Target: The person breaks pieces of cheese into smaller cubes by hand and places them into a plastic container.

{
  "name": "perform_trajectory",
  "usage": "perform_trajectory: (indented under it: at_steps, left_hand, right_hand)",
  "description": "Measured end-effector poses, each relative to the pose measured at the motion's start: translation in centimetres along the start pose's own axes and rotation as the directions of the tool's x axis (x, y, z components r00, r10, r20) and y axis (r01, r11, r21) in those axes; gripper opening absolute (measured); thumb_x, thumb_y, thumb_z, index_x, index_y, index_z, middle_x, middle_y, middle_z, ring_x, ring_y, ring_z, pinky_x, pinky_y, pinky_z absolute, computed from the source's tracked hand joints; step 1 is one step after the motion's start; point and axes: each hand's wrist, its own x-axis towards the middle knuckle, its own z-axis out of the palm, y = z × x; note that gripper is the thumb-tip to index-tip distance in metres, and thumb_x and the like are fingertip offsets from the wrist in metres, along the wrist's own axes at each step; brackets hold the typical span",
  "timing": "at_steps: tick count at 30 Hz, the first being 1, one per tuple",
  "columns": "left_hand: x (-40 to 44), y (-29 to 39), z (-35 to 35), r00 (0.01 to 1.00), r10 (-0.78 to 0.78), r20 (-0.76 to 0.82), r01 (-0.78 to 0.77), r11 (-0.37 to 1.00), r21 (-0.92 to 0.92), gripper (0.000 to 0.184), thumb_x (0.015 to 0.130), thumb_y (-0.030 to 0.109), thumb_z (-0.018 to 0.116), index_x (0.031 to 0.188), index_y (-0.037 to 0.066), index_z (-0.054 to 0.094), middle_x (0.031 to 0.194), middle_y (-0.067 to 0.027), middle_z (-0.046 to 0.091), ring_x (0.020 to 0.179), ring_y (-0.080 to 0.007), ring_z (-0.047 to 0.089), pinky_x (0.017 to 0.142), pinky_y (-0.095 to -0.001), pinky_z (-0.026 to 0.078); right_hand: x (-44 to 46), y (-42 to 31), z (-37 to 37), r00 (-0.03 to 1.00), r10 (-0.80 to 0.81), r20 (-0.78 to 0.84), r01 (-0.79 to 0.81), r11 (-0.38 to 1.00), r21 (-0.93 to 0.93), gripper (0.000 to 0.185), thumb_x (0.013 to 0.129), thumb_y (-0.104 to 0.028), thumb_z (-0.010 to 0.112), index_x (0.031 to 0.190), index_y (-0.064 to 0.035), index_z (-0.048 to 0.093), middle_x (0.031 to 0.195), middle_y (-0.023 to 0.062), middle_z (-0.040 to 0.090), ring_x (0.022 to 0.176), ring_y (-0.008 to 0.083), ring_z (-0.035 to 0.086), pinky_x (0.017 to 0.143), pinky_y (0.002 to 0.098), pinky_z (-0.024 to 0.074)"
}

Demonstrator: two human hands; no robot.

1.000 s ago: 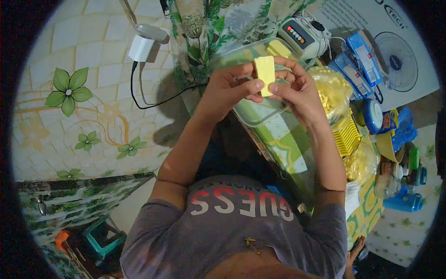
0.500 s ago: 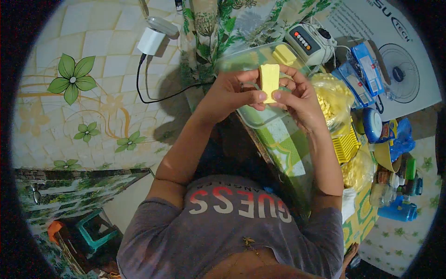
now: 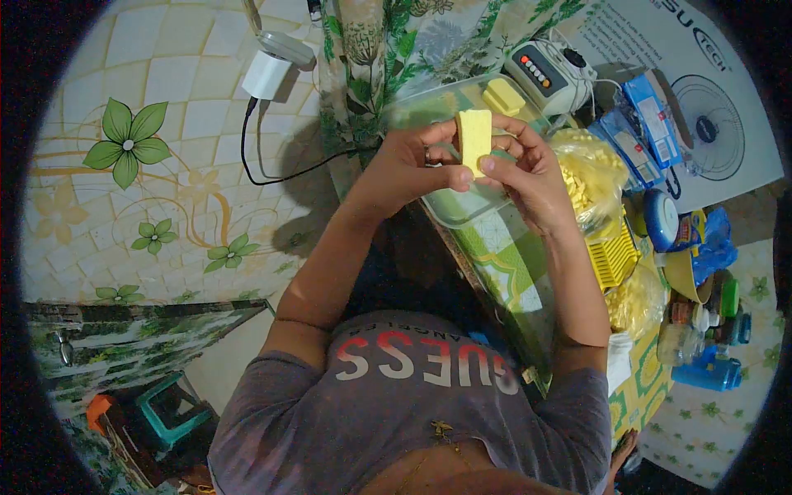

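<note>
A yellow block [image 3: 474, 140], flat and rectangular, is held upright between both hands. My left hand [image 3: 421, 165] grips its left side, thumb at the lower edge and fingers behind. My right hand [image 3: 525, 169] pinches it from the right, with the thumb near the lower corner. Beneath the hands is a clear plastic tub [image 3: 450, 216], partly hidden by them. More yellow pieces [image 3: 504, 97] lie at the tub's far end.
Bags of yellow pieces [image 3: 584, 186] [image 3: 635, 304] and a yellow basket [image 3: 612, 257] stand on the right. Behind are a white device with buttons [image 3: 540, 73], blue boxes [image 3: 652, 115] and a fan carton [image 3: 709, 124]. A charger [image 3: 266, 76] hangs on the left wall.
The view has shifted slightly, so the surroundings sit a little differently. Both hands still hold the yellow block, which is now turned slightly, with the right thumb a little higher.
</note>
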Motion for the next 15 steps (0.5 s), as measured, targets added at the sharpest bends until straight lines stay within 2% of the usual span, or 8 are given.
perform_trajectory:
  at_steps: [5,8,15]
  left_hand:
    - [0.02,-0.30,-0.37,0.999,-0.044,0.032,0.045,0.999,-0.024,0.056,0.072,0.011,0.072,0.123,-0.001,0.052,0.100,-0.0014,0.062,0.082,-0.0067,0.056,0.075,-0.0226,0.046]
    - [0.07,-0.53,-0.38,0.999,-0.021,0.042,0.021,1.000,0.000,0.054,0.074,0.013,0.070,0.123,-0.002,0.052,0.099,-0.0022,0.062,0.081,-0.0071,0.057,0.073,-0.0227,0.047]
    - [0.20,-0.39,-0.27,0.998,-0.021,-0.055,0.019,0.999,-0.036,0.045,0.081,0.021,0.066,0.118,-0.003,0.054,0.097,-0.0057,0.063,0.080,-0.0103,0.058,0.071,-0.0245,0.050]
  right_hand:
    - [-0.15,-0.15,-0.07,0.999,0.034,0.003,-0.034,0.999,0.008,0.053,0.075,0.003,0.067,0.123,-0.0004,0.045,0.098,0.0083,0.060,0.087,0.0161,0.062,0.076,0.0297,0.0556]
    - [-0.10,-0.44,0.07,0.998,0.057,0.006,-0.057,0.998,0.004,0.052,0.076,0.002,0.067,0.123,-0.0008,0.046,0.098,0.0080,0.060,0.087,0.0160,0.061,0.076,0.0295,0.0556]
    - [-0.06,-0.09,0.04,0.999,0.046,0.001,-0.046,0.999,-0.018,0.052,0.077,-0.001,0.067,0.124,-0.0023,0.045,0.101,0.0076,0.059,0.089,0.0148,0.060,0.078,0.0290,0.0548]
